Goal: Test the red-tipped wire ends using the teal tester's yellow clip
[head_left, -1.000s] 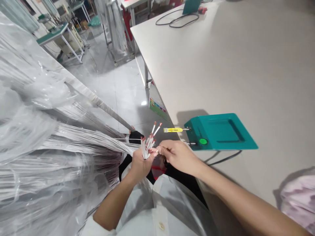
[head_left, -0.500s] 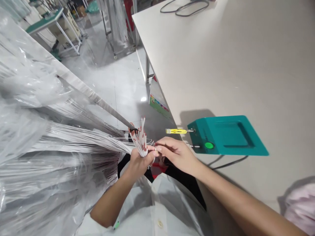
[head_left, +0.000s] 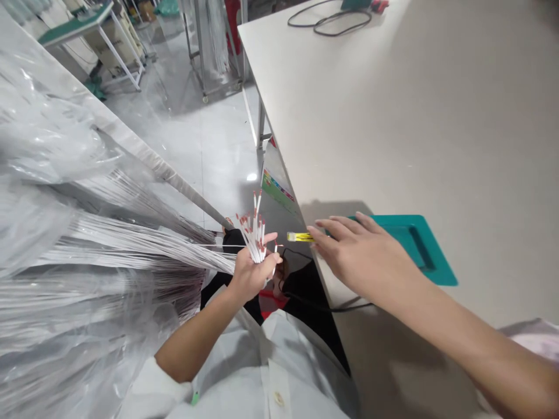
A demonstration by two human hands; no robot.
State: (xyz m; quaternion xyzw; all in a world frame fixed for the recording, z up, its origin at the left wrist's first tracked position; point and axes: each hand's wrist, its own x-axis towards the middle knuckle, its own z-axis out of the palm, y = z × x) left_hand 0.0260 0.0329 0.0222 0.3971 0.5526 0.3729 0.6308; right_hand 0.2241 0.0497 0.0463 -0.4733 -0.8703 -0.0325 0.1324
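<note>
My left hand [head_left: 252, 272] is closed around a bundle of white wires [head_left: 255, 241] with reddish ends, held upright near the table's edge. One wire end sticks out apart from the others by the thumb and forefinger. Over the near part of a teal device [head_left: 419, 241] lies my right hand [head_left: 353, 250], palm down, fingers stretched out and holding nothing. A yellow tool or probe [head_left: 299, 237] juts from the device past the table edge, just beyond my right fingertips. The device's green button is hidden under the hand.
On my left, many long white wires [head_left: 131, 238] lie bundled under clear plastic [head_left: 52, 139] along a rail [head_left: 174, 180]. The pale table [head_left: 393, 128] fills the right side, with a looped black cable [head_left: 340, 26] at its far end. Pink cloth [head_left: 535, 337] lies at the right.
My right hand has left the wire ends by my left hand and moved right, onto the teal device. The device sits slightly further left and turned. My left hand still holds the bundle.
</note>
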